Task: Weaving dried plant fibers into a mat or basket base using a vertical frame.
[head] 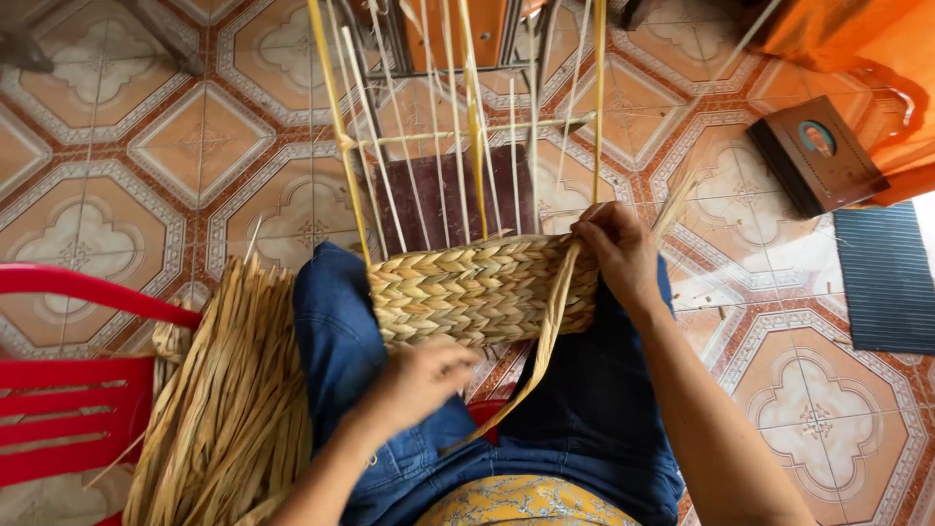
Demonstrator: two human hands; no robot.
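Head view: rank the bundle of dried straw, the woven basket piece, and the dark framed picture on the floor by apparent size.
1. Bundle of dried straw, though it lies nearest the camera.
2. Woven basket piece.
3. Dark framed picture, farthest away, so it may look smaller than it is.

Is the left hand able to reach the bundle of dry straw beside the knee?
Probably yes: the left hand is near the straw bundle, with only the left knee between.
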